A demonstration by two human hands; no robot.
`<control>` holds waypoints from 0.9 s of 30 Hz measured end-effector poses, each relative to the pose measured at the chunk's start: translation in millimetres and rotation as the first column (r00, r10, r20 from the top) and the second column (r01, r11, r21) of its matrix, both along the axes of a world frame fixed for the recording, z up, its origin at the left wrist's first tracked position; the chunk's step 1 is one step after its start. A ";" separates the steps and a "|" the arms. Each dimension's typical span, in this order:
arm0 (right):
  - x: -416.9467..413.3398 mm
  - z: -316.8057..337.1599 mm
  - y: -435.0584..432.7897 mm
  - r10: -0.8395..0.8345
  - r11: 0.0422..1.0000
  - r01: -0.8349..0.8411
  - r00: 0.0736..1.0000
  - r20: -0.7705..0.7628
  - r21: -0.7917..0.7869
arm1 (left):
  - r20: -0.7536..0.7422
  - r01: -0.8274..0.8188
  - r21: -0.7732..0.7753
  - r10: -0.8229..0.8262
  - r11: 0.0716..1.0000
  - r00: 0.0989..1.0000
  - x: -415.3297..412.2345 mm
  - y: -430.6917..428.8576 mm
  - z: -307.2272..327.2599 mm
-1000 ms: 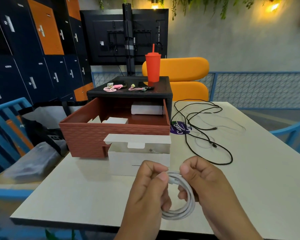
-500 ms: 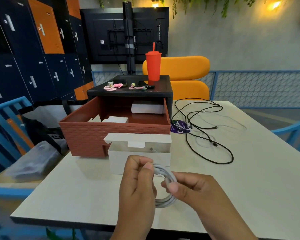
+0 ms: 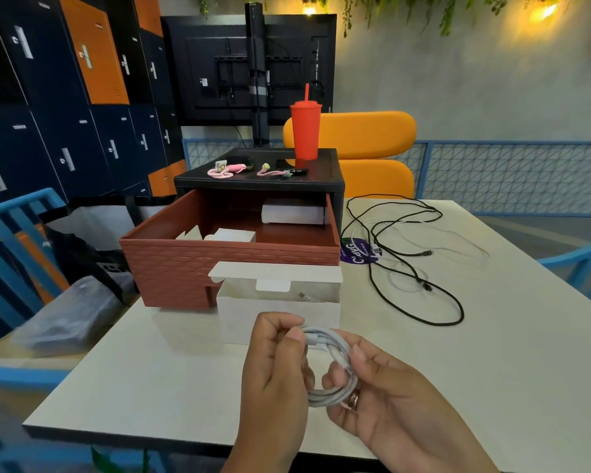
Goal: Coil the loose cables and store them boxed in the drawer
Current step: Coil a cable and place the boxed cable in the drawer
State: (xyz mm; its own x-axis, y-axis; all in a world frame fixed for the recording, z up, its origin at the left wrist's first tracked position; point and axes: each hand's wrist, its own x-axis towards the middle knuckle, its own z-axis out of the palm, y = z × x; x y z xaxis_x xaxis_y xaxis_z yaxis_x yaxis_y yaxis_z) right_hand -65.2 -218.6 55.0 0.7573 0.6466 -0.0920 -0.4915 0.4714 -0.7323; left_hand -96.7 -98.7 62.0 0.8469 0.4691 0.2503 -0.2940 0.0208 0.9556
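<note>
White cable coil (image 3: pixel 331 396) is gripped by left hand (image 3: pixel 273 373) and right hand (image 3: pixel 393 407), partly hiding it.

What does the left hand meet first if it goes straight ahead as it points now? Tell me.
Most likely the open white box, whose front wall stands just beyond the left hand, which grips the coiled white cable; the brick-red drawer lies behind that box. Depth is uncertain.

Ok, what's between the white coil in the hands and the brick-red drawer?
The head view shows only the open white box, on the table between coil and drawer.
</note>
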 end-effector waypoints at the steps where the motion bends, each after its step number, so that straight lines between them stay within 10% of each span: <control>1: 0.6 -0.9 0.8 0.007 1.000 -0.006 1.000 -0.025 0.025 | -0.003 0.003 -0.002 -0.003 1.000 1.000 0.9 0.1 -0.9; 7: -1.1 4.0 7.2 -0.120 0.949 0.209 0.933 0.340 -0.236 | -0.045 -0.013 -0.051 0.010 0.999 0.999 4.4 4.2 -4.4; 12: -8.6 8.2 12.7 -0.062 0.591 0.651 0.625 0.778 -0.476 | -0.065 -0.022 -0.081 0.017 0.996 0.998 8.3 6.1 -6.4; 23: 19.0 -15.7 9.0 -0.157 0.512 0.718 0.618 0.771 -0.471 | -0.123 0.079 0.115 -0.065 0.990 0.990 26.0 25.2 -34.3; 27: 33.3 -30.0 4.5 -0.197 0.508 0.733 0.610 0.767 -0.452 | -0.031 -0.125 0.344 0.145 0.930 0.989 40.1 47.6 -45.5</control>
State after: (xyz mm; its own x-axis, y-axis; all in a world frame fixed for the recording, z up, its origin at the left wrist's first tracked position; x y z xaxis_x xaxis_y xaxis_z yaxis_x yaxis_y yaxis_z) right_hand -31.9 -214.0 25.0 0.9636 0.1023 0.2471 0.2662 -0.2773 -0.9232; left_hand -56.6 -51.1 16.5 0.7985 0.4746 0.3704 -0.2183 -0.3450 0.9128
